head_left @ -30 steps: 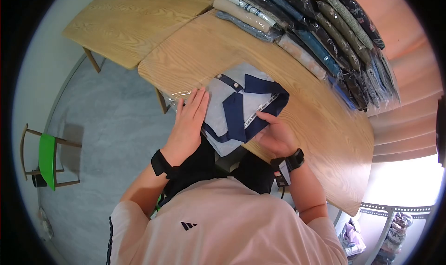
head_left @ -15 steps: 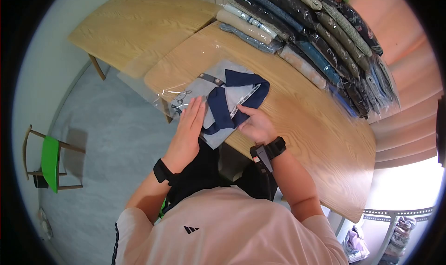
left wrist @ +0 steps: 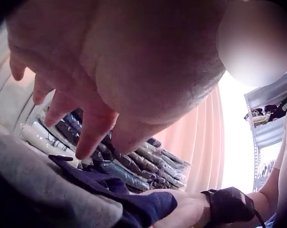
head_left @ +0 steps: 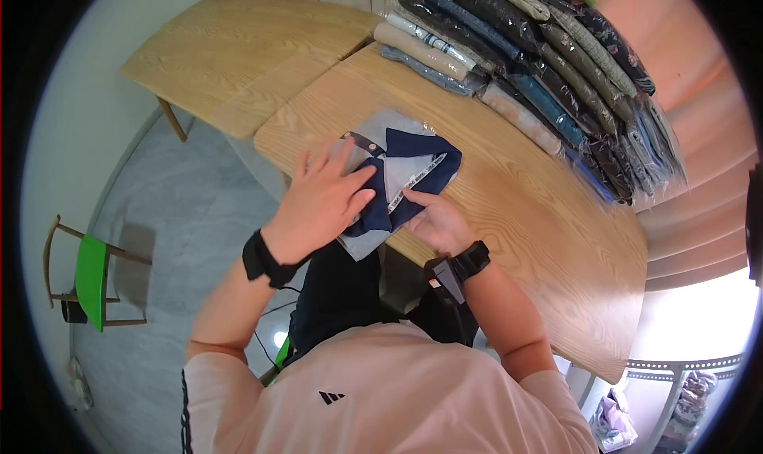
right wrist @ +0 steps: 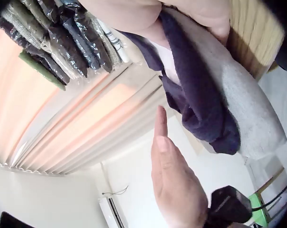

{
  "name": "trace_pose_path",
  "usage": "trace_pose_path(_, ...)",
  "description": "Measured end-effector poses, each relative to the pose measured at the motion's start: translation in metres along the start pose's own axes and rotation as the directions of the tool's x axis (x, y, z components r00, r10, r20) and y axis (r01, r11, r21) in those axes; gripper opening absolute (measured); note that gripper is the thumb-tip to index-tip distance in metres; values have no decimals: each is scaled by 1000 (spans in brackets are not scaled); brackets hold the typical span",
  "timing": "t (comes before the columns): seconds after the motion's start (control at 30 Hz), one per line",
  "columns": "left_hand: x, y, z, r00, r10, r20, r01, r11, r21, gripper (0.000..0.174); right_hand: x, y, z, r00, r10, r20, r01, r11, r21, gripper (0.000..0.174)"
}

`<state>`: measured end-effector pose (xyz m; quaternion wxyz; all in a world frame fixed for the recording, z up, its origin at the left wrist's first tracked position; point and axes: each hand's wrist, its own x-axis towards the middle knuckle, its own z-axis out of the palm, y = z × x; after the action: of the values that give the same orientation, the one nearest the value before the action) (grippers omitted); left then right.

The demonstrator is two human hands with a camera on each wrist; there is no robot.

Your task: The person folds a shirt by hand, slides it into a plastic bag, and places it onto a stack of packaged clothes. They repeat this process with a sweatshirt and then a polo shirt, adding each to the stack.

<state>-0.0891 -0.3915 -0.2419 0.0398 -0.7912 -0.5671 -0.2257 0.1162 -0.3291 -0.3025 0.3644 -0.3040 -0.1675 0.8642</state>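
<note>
A folded grey polo shirt (head_left: 367,243) with a navy collar (head_left: 425,145) lies at the table's near edge. My right hand (head_left: 439,225) holds its near right side, thumb on top by the printed neck tape and the fingers mostly hidden beneath. Over the shirt's left part, my left hand (head_left: 318,195) spreads its fingers, palm down. In the left wrist view, a gap shows between that palm and the navy cloth (left wrist: 110,185). From the right wrist view, the left hand (right wrist: 174,180) appears side-on with straight fingers, beside the collar's navy fold (right wrist: 200,104).
Stacks of folded clothes in clear plastic bags (head_left: 517,64) stand along the back of the wooden table (head_left: 548,255). A second wooden table (head_left: 246,48) adjoins at the left. A green chair (head_left: 93,283) is on the floor, and a metal rack (head_left: 671,398) stands at lower right.
The shirt and right hand first shifted left in view. The left hand then lifted off the shirt's left side, spread its fingers and moved over it. Clear plastic at the left shows less now.
</note>
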Motion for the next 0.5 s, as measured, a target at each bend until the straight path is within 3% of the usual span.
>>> trace_pose_path(0.07, 15, -5, 8, 979, 155, 132, -147, 987, -66, 37, 0, 0, -1, 1000, -14, -1, 14, 1000, -7, 36)
trace_pose_path(0.13, 24, -7, 16, 971, 181, 158, -181, 983, -13, 40, 3, 2, -5, 999, -37, -18, 37, 999, -29, 37)
trace_pose_path(0.23, 30, -7, 19, 965, 121, 232, -139, 988, 67, 46, 3, 2, -7, 1000, -7, 13, 7, 1000, -10, 37)
trace_pose_path(0.5, 44, -8, 19, 976, 49, 210, -37, 997, -63, 56, 4, 4, -11, 999, -5, 53, 7, 999, -33, 37)
